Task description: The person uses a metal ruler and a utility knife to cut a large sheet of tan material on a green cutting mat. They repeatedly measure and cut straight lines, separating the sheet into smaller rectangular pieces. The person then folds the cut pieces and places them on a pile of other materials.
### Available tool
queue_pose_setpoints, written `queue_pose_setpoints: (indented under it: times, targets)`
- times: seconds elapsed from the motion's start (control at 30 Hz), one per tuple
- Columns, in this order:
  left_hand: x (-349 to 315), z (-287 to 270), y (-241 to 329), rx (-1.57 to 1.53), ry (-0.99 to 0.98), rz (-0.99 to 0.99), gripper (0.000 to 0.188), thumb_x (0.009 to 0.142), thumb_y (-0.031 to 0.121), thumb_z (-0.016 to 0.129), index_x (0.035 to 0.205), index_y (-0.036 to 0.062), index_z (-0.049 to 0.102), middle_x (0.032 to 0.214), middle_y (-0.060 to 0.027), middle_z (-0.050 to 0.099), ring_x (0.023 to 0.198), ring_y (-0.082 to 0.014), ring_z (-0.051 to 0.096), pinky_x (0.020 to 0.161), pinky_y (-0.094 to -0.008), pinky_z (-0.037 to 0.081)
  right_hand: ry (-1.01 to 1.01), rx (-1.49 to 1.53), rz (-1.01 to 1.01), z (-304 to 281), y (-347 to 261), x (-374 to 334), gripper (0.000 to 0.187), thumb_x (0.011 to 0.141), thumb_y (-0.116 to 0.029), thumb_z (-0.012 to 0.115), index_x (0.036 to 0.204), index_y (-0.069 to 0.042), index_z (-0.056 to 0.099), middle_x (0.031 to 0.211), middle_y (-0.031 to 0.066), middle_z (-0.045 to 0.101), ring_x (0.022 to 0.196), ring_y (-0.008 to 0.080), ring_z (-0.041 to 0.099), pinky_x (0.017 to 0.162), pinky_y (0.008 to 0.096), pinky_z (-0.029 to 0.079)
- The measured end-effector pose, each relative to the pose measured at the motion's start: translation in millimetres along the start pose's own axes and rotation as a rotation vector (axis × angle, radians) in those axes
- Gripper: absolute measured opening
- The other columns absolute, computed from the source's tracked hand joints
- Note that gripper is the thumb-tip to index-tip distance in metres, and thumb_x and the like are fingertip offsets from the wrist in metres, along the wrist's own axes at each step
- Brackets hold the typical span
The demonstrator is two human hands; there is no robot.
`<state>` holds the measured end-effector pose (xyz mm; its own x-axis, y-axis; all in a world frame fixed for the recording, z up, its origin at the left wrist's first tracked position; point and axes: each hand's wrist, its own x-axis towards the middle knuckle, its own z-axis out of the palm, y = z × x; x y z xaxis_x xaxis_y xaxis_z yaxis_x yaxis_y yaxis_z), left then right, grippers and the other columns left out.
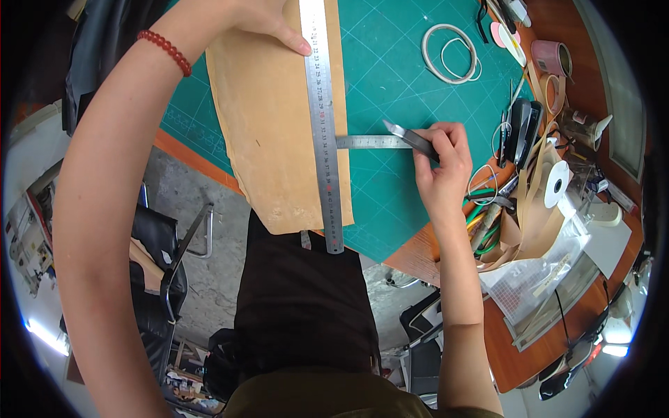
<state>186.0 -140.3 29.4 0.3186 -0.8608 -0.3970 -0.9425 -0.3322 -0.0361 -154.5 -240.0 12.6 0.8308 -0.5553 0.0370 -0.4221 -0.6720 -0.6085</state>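
Note:
A tan sheet (268, 118), which looks like leather, lies on a green cutting mat (390, 188) and hangs a little over its near edge. A long steel ruler (322, 118) runs down the sheet near its right edge, its near end past the sheet. My left hand (268, 17) lies at the far end, thumb stretched out against the ruler; its other fingers are cut off by the frame. In my right hand (446, 164), a craft knife (424, 146) points its blade up and left, off the sheet. A short steel ruler (373, 142) lies crosswise between the long ruler and this hand.
A coiled pale cord (426, 56) rests on the mat's far right. Along the right stand a black stapler (524, 132), a pink tape roll (550, 57), a white spool (556, 184), leather strips and clear plastic bags (536, 279). A black chair (157, 258) stands at lower left.

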Motion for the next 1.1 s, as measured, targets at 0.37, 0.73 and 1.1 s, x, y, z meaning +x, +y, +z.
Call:
queue_pose_setpoints:
  times: [0.37,0.73,1.1]
  targets:
    - [9.6,-1.0,3.8,0.008,-0.059,-0.009,0.150,0.055,0.078,0.081,0.155,-0.0124,0.014,0.162,-0.0313,0.017,0.152,-0.0424,0.015,0.124,-0.0529,0.017,-0.104,0.087,0.036,-9.7,2.8,2.8,0.025,0.076,0.005,0.073,0.099,-0.005,0.068,0.097,0.0095,0.060,0.078,0.0263,0.065,0.065,0.0373,0.052]
    - [-0.8,-12.9,-1.8,0.032,-0.223,-0.079,0.164,0.049,0.079,0.084,0.156,-0.0112,-0.001,0.164,-0.0322,0.004,0.155,-0.0416,0.005,0.126,-0.0480,0.012,-0.099,0.116,-0.076,-11.3,3.7,5.2,0.028,0.072,0.008,0.068,0.096,-0.007,0.068,0.095,0.0072,0.064,0.079,0.0277,0.065,0.067,0.0369,0.052]
    - [1.0,-8.9,-1.0,0.010,-0.175,-0.056,0.162,0.049,0.074,0.087,0.156,-0.0111,0.001,0.164,-0.0325,0.006,0.154,-0.0431,0.007,0.126,-0.0459,0.013,-0.077,0.094,-0.072,1.2,0.9,2.8,0.027,0.073,0.008,0.067,0.096,-0.007,0.068,0.095,0.0075,0.064,0.080,0.0287,0.065,0.068,0.0376,0.052]
